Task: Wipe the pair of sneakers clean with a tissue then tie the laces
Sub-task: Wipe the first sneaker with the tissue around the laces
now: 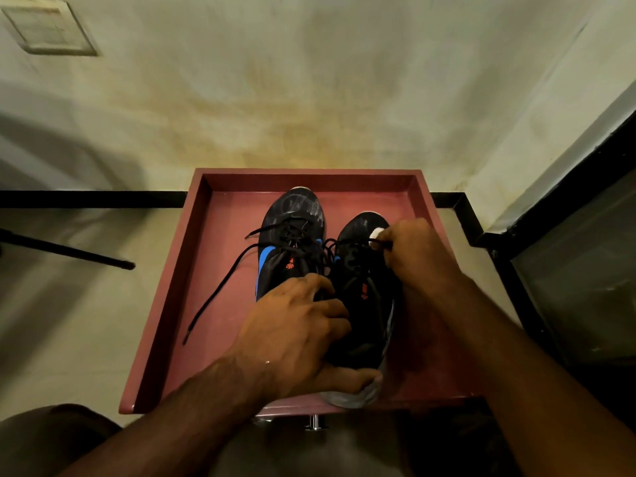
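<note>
Two black sneakers stand side by side, toes away from me, on a reddish tray table point(220, 256). The left sneaker point(292, 232) has blue side panels and loose laces; one lace point(220, 290) trails out across the tray to the left. My left hand point(296, 335) grips the heel and collar of the right sneaker point(361, 304). My right hand point(416, 253) is closed on a white tissue point(378, 232) and pressed on the right sneaker's toe area beside its laces. Most of the tissue is hidden in the fist.
The tray's raised rim point(309, 175) runs along the far and side edges. A black rod point(69, 251) lies on the floor at the left. A dark glass-fronted unit point(578, 287) stands at the right. The wall rises just behind the tray.
</note>
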Demonstrator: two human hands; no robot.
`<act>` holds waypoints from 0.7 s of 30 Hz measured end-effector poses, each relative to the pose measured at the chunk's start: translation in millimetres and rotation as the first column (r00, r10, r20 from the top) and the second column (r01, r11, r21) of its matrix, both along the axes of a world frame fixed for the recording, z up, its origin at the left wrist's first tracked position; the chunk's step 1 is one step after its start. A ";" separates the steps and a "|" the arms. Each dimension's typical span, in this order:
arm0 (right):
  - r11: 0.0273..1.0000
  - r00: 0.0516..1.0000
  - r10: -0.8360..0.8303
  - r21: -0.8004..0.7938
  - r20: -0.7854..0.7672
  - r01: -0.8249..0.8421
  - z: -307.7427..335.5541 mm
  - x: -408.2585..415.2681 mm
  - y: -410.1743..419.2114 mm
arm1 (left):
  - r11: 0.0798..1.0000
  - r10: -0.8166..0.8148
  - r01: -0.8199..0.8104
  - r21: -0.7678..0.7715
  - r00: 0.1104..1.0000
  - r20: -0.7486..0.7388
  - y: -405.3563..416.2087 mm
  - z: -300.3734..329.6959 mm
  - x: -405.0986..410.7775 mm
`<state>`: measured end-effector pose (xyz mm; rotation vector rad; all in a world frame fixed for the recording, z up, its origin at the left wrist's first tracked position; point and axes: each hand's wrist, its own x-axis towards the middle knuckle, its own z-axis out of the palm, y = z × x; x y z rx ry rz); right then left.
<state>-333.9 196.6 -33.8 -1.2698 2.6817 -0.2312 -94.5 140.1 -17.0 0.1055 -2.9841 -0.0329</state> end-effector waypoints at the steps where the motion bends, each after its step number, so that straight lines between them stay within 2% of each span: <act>1: 0.999 0.999 0.017 0.038 0.031 -0.018 5.8 2.6 4.4 | 1.000 -0.004 0.004 -0.008 1.000 -0.005 0.3 -0.3 0.5; 4: 0.982 0.974 0.107 0.132 0.200 -0.135 26.6 0.3 24.3 | 1.000 -0.008 0.008 -0.003 1.000 0.008 1.3 -0.8 -0.4; 5: 0.989 0.963 0.094 0.091 0.253 -0.120 30.4 -2.0 31.6 | 1.000 -0.013 0.013 0.005 1.000 0.019 1.5 -1.0 -1.3; 7: 0.987 0.972 -0.005 -0.154 0.233 0.042 32.5 -5.8 35.0 | 1.000 -0.019 0.019 0.015 0.999 0.030 0.5 -1.5 -1.6; 8: 0.939 0.985 -0.063 -0.326 0.159 0.113 30.2 -10.6 31.5 | 1.000 -0.022 0.021 0.016 0.999 0.032 0.4 -1.0 -1.9; 9: 0.884 0.991 -0.101 -0.449 0.083 0.128 27.6 -15.0 25.6 | 1.000 -0.025 0.024 0.013 0.999 0.030 0.6 -0.6 -1.8; 10: 0.860 0.994 -0.102 -0.499 0.030 0.104 24.1 -16.2 19.3 | 1.000 -0.027 0.026 0.010 0.999 0.022 0.9 -0.3 -1.3; 11: 0.864 0.997 -0.073 -0.497 0.019 0.073 19.6 -15.3 11.8 | 1.000 -0.026 0.026 0.011 1.000 0.011 1.0 -0.3 -1.0; 12: 0.909 0.999 -0.026 -0.416 0.031 0.037 12.4 -13.1 4.5 | 1.000 -0.021 0.021 0.016 1.000 -0.001 1.0 -0.3 -1.1; 13: 0.965 0.999 0.010 -0.262 0.040 0.001 4.1 -9.1 -1.3 | 1.000 -0.013 0.013 0.022 1.000 -0.009 1.2 0.0 -1.1; 15: 1.000 1.000 0.011 0.000 0.013 -0.011 -2.2 0.0 -5.3 | 1.000 0.006 -0.006 0.023 1.000 -0.020 1.5 -0.6 -0.3; 17: 0.998 0.999 0.032 0.059 0.037 -0.034 10.4 4.2 3.9 | 1.000 0.011 -0.010 0.028 1.000 -0.012 1.7 -2.2 0.6; 19: 0.979 0.984 0.134 0.136 0.114 -0.149 26.8 2.2 21.0 | 0.999 0.001 -0.001 0.041 1.000 0.004 1.7 -3.1 0.4; 20: 0.975 0.972 0.148 0.139 0.182 -0.175 32.8 0.5 31.5 | 0.999 -0.004 0.003 0.040 1.000 0.011 1.8 -2.9 0.3; 21: 0.987 0.960 0.122 0.074 0.254 -0.145 37.4 0.2 39.6 | 0.999 -0.007 0.006 0.033 1.000 0.017 1.4 -2.5 0.4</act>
